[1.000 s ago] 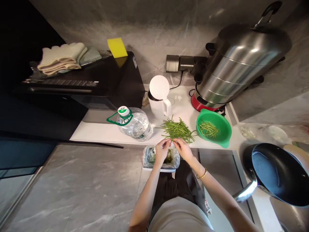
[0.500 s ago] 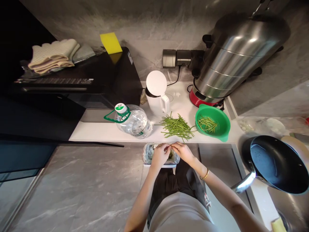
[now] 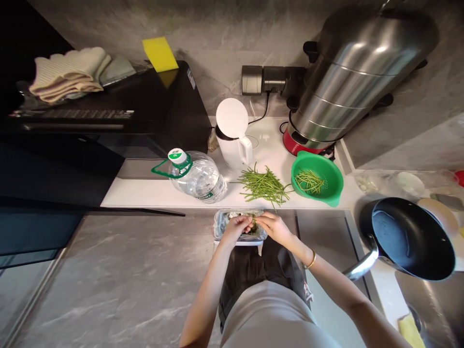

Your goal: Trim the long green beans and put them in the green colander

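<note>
I judge this well under half done: my left grip [image 3: 237, 227] and right grip [image 3: 274, 227] pinch one green stalk [image 3: 253, 225] over the scrap tub [image 3: 220, 220] beneath them, with few stalks in the green colander [image 3: 336, 187] up-right and the bigger pile [image 3: 263, 184] on the table [image 3: 145, 195] just beyond.

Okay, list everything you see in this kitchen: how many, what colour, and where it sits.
loose stalks: one pile, green, middle of white counter
colander: one, green, right of pile, stalks inside
water bottle: one, clear, green cap, lying left of pile
kettle: one, white, behind pile
steamer pot: one, steel, back right
pan: one, black, far right
black appliance: one, left
folded cloths: stack, beige, on appliance
lined bin: one, below counter edge
held stalk: one, green, over bin
left hand: pinching stalk
right hand: pinching stalk
</note>
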{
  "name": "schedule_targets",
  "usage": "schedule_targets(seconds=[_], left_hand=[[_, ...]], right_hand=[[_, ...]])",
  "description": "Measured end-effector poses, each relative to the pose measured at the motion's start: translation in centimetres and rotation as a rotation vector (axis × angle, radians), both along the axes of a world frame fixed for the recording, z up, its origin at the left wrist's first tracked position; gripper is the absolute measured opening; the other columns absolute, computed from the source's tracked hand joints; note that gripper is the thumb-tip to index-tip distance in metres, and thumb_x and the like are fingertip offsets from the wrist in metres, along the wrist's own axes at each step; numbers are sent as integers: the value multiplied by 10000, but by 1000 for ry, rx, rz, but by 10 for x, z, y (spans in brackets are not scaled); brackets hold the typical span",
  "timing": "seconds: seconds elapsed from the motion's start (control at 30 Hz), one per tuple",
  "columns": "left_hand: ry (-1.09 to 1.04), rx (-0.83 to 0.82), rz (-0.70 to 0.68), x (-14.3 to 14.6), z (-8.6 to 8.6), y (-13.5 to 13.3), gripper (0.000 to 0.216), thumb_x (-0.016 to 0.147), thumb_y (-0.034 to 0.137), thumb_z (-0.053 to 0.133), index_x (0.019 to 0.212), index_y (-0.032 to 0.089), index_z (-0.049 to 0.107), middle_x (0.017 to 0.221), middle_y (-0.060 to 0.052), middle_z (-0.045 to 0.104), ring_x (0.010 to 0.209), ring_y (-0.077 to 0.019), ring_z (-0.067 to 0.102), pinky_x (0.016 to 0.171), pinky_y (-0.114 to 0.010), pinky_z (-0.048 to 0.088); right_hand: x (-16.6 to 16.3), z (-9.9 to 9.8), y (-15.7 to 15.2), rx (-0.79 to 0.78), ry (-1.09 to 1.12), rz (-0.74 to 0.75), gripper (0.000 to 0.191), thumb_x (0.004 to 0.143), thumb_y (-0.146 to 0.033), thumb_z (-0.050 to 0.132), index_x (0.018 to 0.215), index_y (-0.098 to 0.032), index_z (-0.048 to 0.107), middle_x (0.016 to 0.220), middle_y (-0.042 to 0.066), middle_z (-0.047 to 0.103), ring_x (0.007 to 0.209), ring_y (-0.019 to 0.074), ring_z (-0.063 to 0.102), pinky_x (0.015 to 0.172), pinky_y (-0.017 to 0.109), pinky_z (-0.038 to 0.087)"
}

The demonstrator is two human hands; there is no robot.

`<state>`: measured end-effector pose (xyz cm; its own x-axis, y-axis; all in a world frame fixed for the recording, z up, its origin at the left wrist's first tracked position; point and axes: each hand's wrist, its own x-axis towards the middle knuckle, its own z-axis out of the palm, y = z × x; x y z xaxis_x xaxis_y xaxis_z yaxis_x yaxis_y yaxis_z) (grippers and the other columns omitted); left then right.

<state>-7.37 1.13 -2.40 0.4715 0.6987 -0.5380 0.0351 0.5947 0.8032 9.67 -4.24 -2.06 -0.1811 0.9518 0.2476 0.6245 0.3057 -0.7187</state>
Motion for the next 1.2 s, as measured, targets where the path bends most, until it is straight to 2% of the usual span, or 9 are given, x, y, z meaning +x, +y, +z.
schedule_targets(seconds=[0.1,0.37,0.47,0.6,0.73,0.83,0.9,1.0,1.2], left_hand=[[-159,-108,87,3,0,-6,330,618,418,747,659,120,610,557,25,536,508,-55,455,509,-190,353],[-124,-9,99,16,-3,-13,389,664,499,685,662,128,569,589,24,519,512,-56,443,519,-204,372],[-126,-29,116,18,-2,-14,392,678,508,664,659,135,545,588,25,511,501,-57,436,511,-205,375],[76,226,151,15,2,-13,348,777,494,558,681,159,553,617,7,563,551,-92,503,555,-225,418],[250,530,-28,8,6,-11,216,805,391,558,863,195,627,799,-23,661,706,-139,589,686,-265,462],[334,614,-124,2,9,-8,161,787,330,586,851,201,657,830,-29,684,721,-148,602,730,-282,460],[305,540,-169,-3,10,-7,174,776,345,597,808,188,662,764,-28,675,676,-142,591,691,-276,462],[92,262,-180,-9,8,-6,254,744,399,636,789,150,654,693,-25,637,603,-114,553,610,-249,455],[-230,-197,-23,-3,2,-14,323,627,400,754,733,115,643,619,-17,583,545,-74,519,569,-224,451]], right_hand=[[-5,0,-4,-23,203,-116,207,886,-253,502,956,-196,689,818,59,659,743,150,622,695,263,528],[-22,-10,-12,-233,603,-397,214,809,-357,600,864,-183,712,692,8,584,463,84,532,412,203,462],[-18,-8,-13,-193,504,-385,207,822,-341,586,887,-189,711,710,22,617,543,108,565,493,219,483],[-5,-7,-14,-173,285,-290,178,832,-301,584,915,-196,702,763,39,677,622,136,599,606,244,494],[2,-6,-14,-152,125,-221,185,875,-265,523,947,-209,685,851,52,697,747,168,640,695,268,498],[3,-4,-15,-138,0,-147,199,893,-242,490,959,-217,677,871,59,697,787,179,641,730,286,495],[3,-1,-16,-127,-22,-88,208,900,-241,477,965,-224,674,865,57,696,788,178,638,736,290,497],[1,3,-19,-99,60,-63,210,902,-256,478,973,-229,674,853,52,697,779,172,639,738,291,503],[-12,5,-24,-75,271,-200,192,875,-278,523,955,-232,691,851,54,709,754,175,657,722,301,528]])
